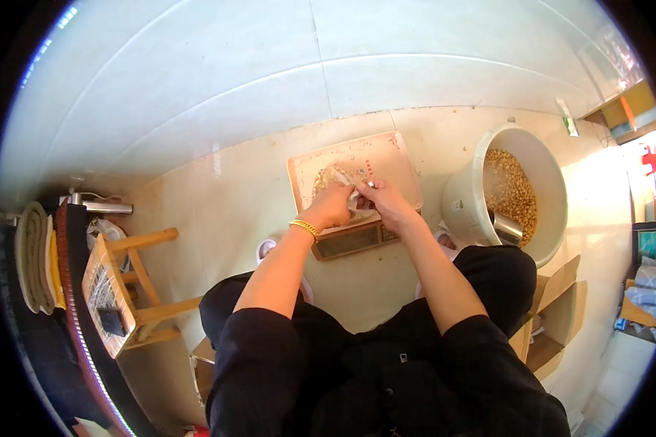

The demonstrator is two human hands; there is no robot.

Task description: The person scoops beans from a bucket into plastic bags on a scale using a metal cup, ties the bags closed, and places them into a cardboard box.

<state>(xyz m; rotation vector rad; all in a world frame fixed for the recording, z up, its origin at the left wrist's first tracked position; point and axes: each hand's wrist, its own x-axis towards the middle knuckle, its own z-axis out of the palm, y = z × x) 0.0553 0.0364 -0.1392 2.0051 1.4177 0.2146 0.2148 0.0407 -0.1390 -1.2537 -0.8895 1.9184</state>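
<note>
A clear plastic bag (330, 175) holding small tan pieces, perhaps nuts or kernels, rests on the pale tray of a weighing scale (393, 156). My left hand (333, 205) is closed on the near end of the bag. Opposite it, my right hand (385, 201) pinches the gathered plastic, with the fingertips of both hands close together. Part of the bag's mouth is hidden by my fingers. The scale's display panel (351, 242) faces me below my wrists.
To the right stands a large pale bucket (465, 204) of similar tan pieces (509, 186) with a metal scoop (506, 229) inside. An opened cardboard box (565, 313) is beside my right knee. A wooden stool (142, 273) lies on its side at left. A wall (255, 80) rises ahead.
</note>
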